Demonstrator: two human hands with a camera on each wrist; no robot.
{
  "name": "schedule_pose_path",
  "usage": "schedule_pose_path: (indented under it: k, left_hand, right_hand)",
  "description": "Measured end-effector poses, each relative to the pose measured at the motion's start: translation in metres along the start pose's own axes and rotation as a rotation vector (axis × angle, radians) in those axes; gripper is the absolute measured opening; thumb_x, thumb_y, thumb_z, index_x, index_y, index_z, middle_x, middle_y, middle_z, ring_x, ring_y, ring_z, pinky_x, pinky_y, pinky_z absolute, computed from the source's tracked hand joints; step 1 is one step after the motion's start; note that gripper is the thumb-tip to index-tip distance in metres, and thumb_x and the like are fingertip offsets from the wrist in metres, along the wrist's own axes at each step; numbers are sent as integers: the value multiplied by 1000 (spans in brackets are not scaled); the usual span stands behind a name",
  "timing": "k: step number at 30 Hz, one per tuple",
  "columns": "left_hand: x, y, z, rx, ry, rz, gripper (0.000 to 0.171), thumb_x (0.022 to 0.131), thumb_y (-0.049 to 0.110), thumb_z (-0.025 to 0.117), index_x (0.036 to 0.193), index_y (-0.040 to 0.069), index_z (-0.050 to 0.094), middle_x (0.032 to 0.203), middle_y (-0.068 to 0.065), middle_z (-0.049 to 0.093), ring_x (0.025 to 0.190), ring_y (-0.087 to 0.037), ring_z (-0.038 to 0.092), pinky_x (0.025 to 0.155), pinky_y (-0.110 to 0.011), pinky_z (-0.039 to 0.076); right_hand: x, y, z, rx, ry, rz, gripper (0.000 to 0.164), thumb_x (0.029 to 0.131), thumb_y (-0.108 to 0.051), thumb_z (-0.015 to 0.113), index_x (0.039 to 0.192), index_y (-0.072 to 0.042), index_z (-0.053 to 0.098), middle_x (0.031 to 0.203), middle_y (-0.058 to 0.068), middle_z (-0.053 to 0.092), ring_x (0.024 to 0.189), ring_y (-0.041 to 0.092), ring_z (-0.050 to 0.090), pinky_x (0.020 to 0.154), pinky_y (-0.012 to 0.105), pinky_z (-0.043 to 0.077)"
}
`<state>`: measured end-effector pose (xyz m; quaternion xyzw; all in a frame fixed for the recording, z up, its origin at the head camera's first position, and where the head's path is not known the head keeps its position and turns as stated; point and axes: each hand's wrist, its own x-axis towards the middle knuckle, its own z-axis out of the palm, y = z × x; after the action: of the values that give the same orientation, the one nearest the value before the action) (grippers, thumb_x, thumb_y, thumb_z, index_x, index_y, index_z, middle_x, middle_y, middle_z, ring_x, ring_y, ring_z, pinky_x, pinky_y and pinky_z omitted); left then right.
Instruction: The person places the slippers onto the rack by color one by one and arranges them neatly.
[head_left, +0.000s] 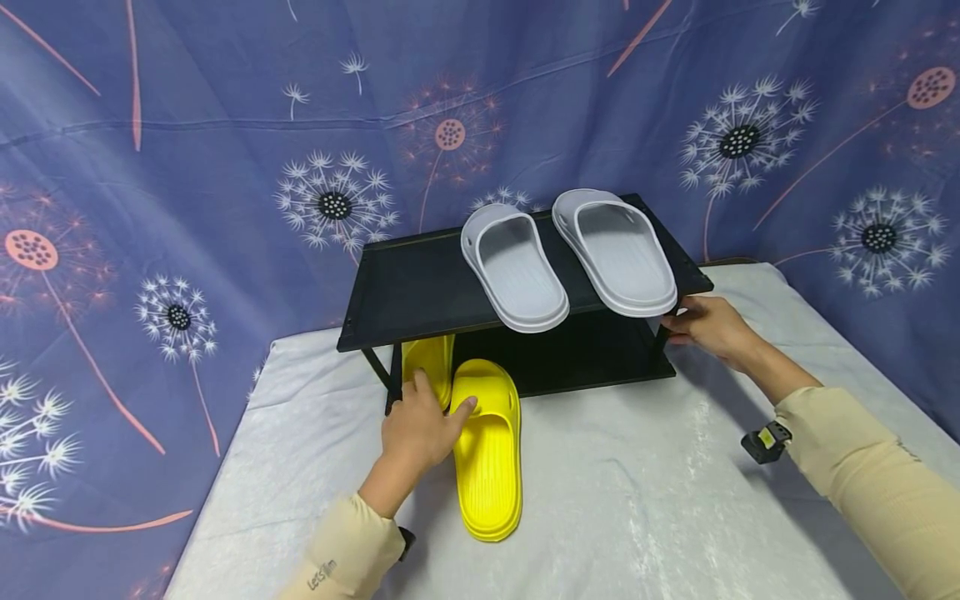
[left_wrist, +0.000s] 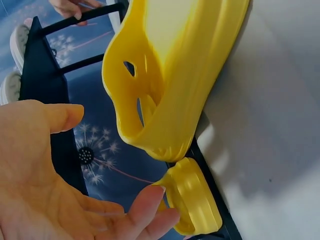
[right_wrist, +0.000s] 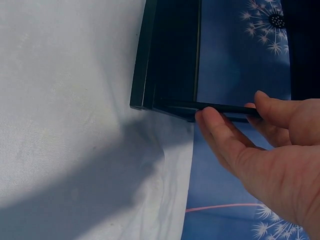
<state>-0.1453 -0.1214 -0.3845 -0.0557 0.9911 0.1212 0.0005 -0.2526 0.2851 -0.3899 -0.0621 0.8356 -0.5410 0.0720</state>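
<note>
A black two-tier shoe rack (head_left: pixel 420 287) stands on the white cloth. My right hand (head_left: pixel 712 333) holds its right front post (right_wrist: pixel 225 108) between fingers and thumb. At the rack's left side is my left hand (head_left: pixel 420 429), its thumb and fingers spread. Its fingertips are at one yellow slipper (head_left: pixel 429 358) on the lower shelf; whether they touch it, I cannot tell. The other yellow slipper (head_left: pixel 487 475) lies beside the hand, its closed toe end at the lower shelf and its open heel on the cloth.
Two grey slippers (head_left: pixel 525 275) sit side by side on the rack's top, toward the right, heels slightly over the front edge. Behind the rack hangs a blue curtain (head_left: pixel 225 167) with dandelion prints. White cloth (head_left: pixel 615 500) covers the table in front.
</note>
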Motion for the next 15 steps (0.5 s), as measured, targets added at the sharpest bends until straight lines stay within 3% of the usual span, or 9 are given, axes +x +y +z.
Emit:
schedule_pose_path:
  k: [8, 15]
  left_hand:
    - [-13, 1, 7, -4, 28, 39, 86, 82, 67, 58, 128, -3, 36, 106, -20, 55, 70, -33, 60, 55, -42, 50]
    - [-24, 4, 14, -5, 53, 46, 90, 81, 70, 57, 131, -2, 33, 104, -20, 55, 74, -35, 60, 59, -45, 52]
  right_hand:
    - [1, 1, 0, 16, 1, -3, 50, 96, 1, 52, 138, 19, 32, 134, 36, 41, 90, -4, 59, 87, 33, 56]
    - [2, 3, 1, 4, 8, -17, 48, 96, 0, 53, 136, 20, 33, 131, 34, 44, 89, -6, 58, 85, 31, 56]
